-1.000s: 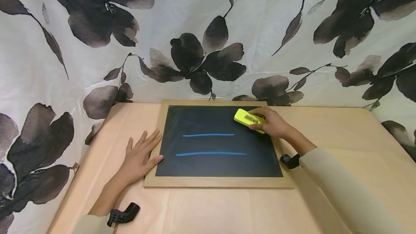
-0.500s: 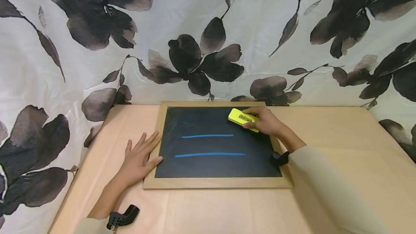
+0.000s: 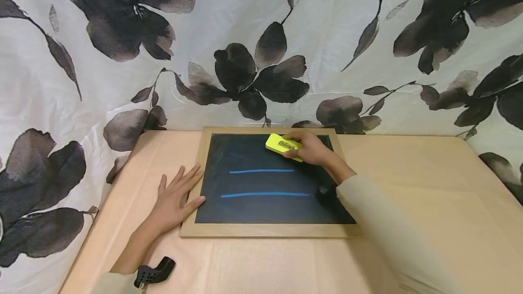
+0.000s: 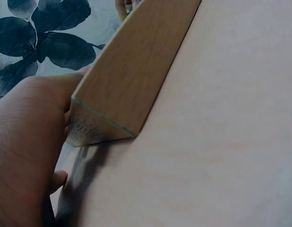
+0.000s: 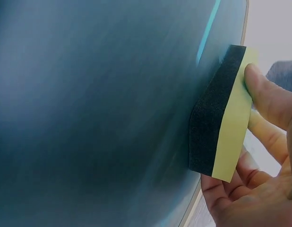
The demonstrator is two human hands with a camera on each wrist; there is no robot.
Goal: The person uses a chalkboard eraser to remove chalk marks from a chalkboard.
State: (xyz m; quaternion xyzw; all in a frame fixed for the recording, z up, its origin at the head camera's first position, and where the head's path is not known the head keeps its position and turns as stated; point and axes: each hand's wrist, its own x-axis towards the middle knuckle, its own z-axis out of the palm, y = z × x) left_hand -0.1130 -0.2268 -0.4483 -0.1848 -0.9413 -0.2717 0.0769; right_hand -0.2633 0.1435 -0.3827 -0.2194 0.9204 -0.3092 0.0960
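Observation:
A chalkboard [image 3: 261, 210] in a light wooden frame lies on the table, with two blue lines across it: an upper line [image 3: 261, 171] and a longer lower line [image 3: 265, 194]. My right hand [image 3: 312, 149] grips a yellow board eraser [image 3: 282, 145] between thumb and fingers over the board's upper part. In the right wrist view the black felt [image 5: 217, 109] of the eraser faces the board surface and appears to touch it. My left hand [image 3: 173, 203] has its fingers spread, fingertips resting on the left side of the wooden frame [image 4: 132, 61].
The wooden table [image 3: 261, 262] extends around the board. Behind it hangs a white cloth [image 3: 327, 22] with dark flower prints. A black wrist device [image 3: 155, 272] sits at my left wrist. Faint smears [image 3: 234, 154] show above the upper line.
My right hand has slid the eraser leftward along the board's upper part, with the forearm following. The left hand stays on the frame, and both blue lines look the same.

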